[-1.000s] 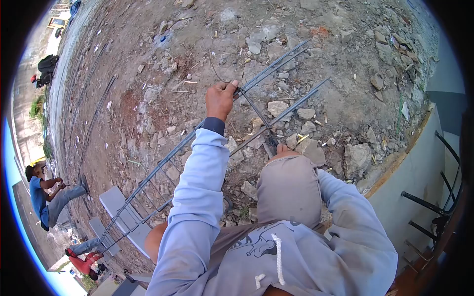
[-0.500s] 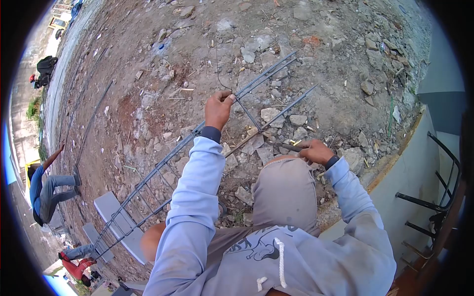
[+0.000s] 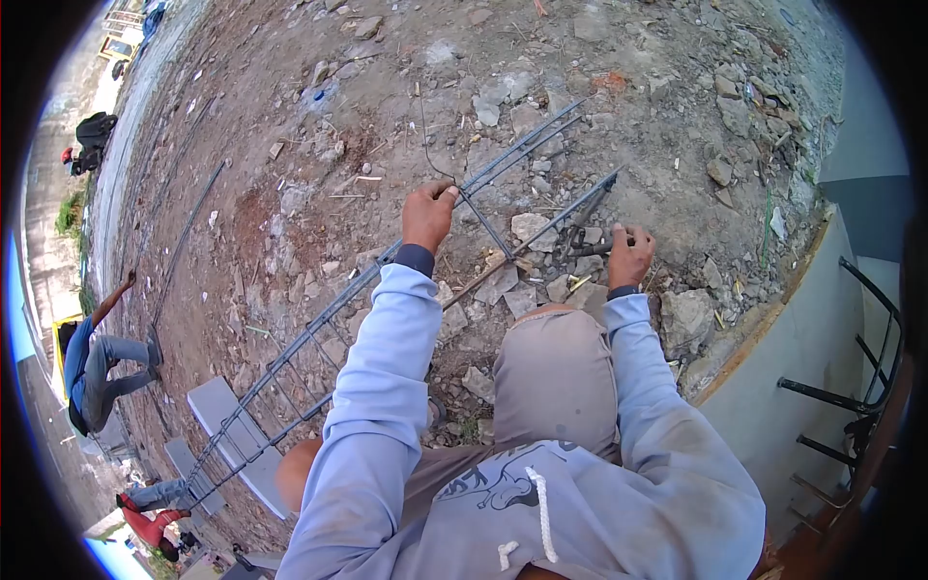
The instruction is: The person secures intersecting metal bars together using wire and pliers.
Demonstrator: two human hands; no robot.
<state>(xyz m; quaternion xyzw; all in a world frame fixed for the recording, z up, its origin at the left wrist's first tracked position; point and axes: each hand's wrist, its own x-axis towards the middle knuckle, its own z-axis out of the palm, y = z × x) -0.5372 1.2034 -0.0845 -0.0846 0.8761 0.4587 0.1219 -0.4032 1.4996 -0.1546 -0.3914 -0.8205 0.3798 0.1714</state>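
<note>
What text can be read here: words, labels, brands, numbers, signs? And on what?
None can be read with certainty.
Sweatshirt: a few letters beside a line drawing, too creased and blurred to read.
Dark tool in the right hand: no marking legible.
Steel frame: no lettering visible.

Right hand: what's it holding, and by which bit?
The right hand holds a dark tool by the end tucked in its fingers; the other end sticks out leftward.
</note>
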